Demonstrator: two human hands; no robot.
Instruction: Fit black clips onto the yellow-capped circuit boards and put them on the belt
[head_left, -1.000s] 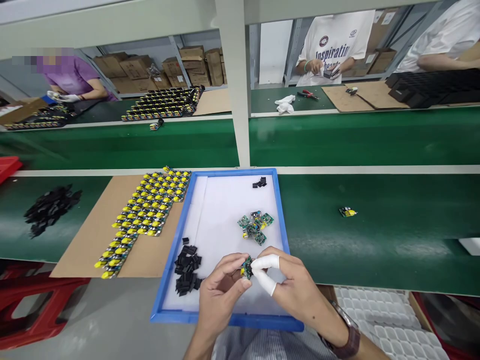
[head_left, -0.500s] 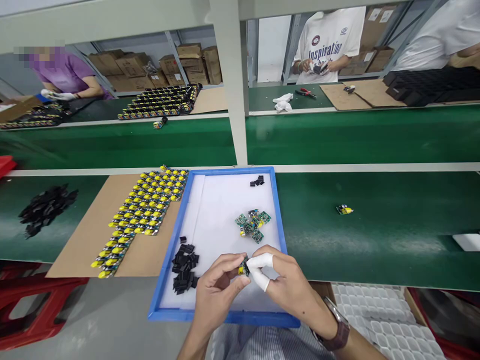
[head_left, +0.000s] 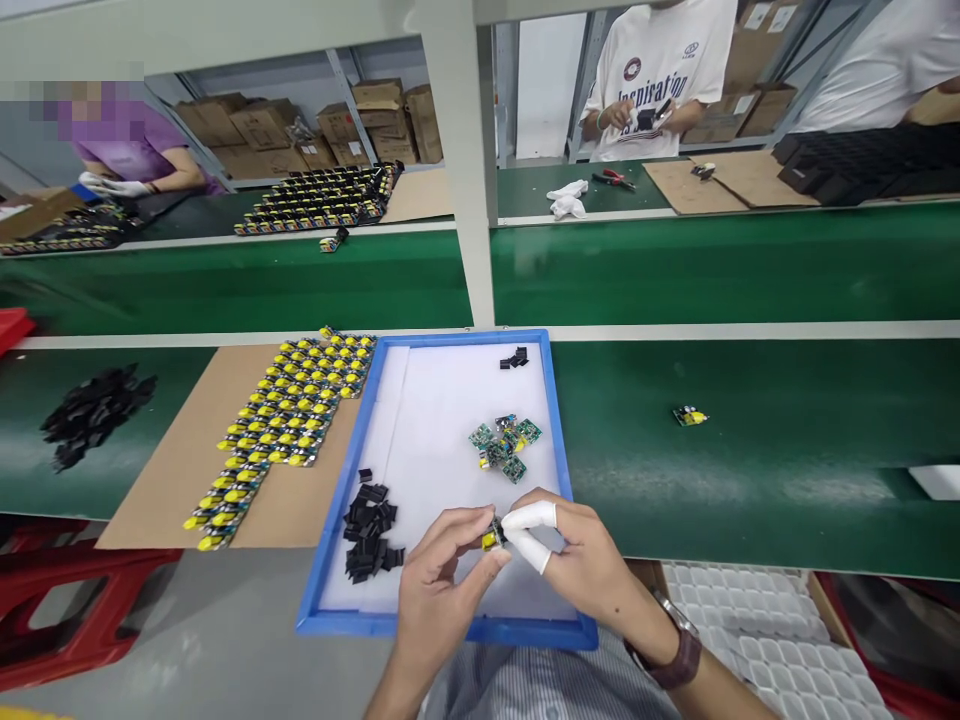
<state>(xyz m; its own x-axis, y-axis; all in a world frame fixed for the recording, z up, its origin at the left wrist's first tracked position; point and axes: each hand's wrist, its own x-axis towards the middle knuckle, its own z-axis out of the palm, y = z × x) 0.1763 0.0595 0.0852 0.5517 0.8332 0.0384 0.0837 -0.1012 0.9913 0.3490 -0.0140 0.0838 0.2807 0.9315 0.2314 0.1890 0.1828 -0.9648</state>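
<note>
So the left hand point(head_left: 442, 575) is pinching a board point(head_left: 490, 538) between thumb and fingertips, open only as wide as the board, and it's holding it over the near part of the blue tray point(head_left: 341, 624). The right hand point(head_left: 581, 550) is gripping the board's right side, white-capped fingertips almost together; can't tell if they're hiding anything else. A loose board pile point(head_left: 498, 450) is sitting just beyond, black pieces point(head_left: 367, 545) are lying near left.
</note>
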